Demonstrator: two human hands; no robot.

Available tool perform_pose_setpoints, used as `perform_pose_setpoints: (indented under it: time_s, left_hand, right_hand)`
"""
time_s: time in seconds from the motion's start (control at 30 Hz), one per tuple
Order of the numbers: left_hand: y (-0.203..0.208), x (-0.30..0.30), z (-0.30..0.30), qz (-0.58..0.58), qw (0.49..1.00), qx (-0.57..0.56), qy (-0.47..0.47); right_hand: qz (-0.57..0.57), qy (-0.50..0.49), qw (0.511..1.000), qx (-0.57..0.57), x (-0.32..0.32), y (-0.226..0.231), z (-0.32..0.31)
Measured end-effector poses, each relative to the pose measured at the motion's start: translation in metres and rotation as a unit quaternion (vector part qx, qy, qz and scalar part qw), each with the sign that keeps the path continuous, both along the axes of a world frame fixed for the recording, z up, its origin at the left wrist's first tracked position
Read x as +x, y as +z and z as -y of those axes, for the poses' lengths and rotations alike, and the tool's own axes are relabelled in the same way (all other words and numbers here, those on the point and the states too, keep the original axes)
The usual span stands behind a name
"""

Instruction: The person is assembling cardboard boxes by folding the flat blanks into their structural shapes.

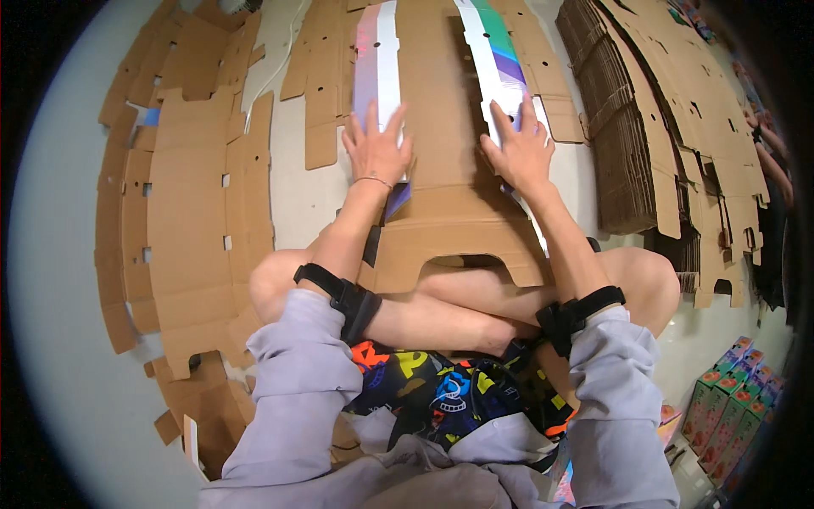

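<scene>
A large die-cut cardboard sheet point(437, 127) lies in front of my crossed legs, its plain brown face up. Along its left side a folded-over strip point(387, 59) shows white and pink print. The strip on the right side point(496, 55) is white with green and purple print. My left hand point(379, 153) rests on the left strip, fingers spread and slightly blurred. On the right strip lies my right hand point(521, 151), its fingers also apart. Neither hand grips anything. The sheet's near end flap point(462, 246), with a cut-out, reaches over my shins.
At left, unfolded brown cardboard sheets point(191, 187) overlap on the floor. A tall stack of flat cardboard point(615, 144) stands at right. Several small printed cartons point(721, 407) sit at lower right. A white cable point(275, 72) runs at upper left. Part of another person's arm point(773, 161) shows at the right rim.
</scene>
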State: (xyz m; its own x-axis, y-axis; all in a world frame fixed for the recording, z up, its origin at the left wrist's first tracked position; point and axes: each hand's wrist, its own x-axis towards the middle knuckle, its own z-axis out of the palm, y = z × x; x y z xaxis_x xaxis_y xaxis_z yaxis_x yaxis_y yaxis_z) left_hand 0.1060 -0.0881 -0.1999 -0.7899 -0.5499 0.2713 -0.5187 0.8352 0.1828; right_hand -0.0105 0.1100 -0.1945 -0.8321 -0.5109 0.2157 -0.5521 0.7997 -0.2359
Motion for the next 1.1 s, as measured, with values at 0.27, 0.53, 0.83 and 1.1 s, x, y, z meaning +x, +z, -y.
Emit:
perform_pose_setpoints:
  time_s: [0.27,0.53,0.83,1.1]
  left_hand:
    - [0.036,-0.007,-0.03,0.151,0.987,0.047,-0.007]
    - [0.016,0.003,-0.005,0.074,0.993,0.088,-0.002]
    - [-0.01,0.003,0.002,0.111,0.994,0.01,0.014]
    - [-0.04,0.013,0.04,0.166,0.961,0.211,0.072]
  right_hand:
    - [-0.055,0.004,0.982,0.179,0.01,0.005,0.033]
    - [-0.08,0.014,0.987,0.141,0.002,0.012,0.028]
    - [0.079,-0.043,0.993,-0.076,-0.063,-0.023,-0.051]
    - [0.149,0.005,0.987,-0.059,-0.061,-0.05,-0.027]
